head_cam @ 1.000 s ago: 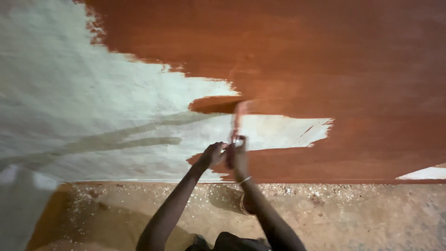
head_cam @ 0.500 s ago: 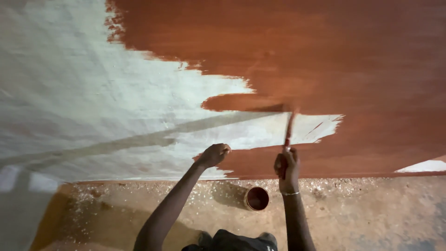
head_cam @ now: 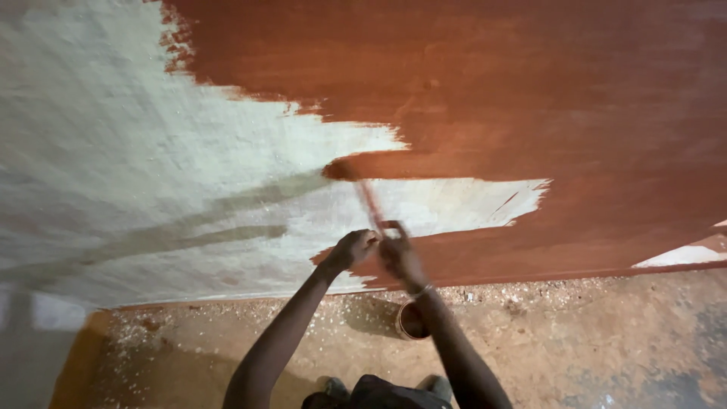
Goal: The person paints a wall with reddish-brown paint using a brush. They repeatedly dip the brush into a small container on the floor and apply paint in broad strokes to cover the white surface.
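The right hand point(head_cam: 399, 256) is closed around the handle of a paintbrush point(head_cam: 369, 201), just below the middle of the frame. The brush slants up and to the left from the fist, blurred, its tip touching the wall point(head_cam: 136, 151) where the red-brown paint meets a bare whitish strip at centre frame. The right forearm rises from the bottom edge, a thin bracelet point(head_cam: 419, 290) at the wrist. The left hand point(head_cam: 352, 248) sits just left of the right one, fingers curled loosely, knuckles against or very near the wall; it is too blurred to tell whether it grips anything. Its forearm comes up from the lower left of centre.

A small round paint can point(head_cam: 410, 321) stands on the dusty floor point(head_cam: 606, 333) beneath the right wrist. Fresh red-brown paint covers the upper right; the left is unpainted.
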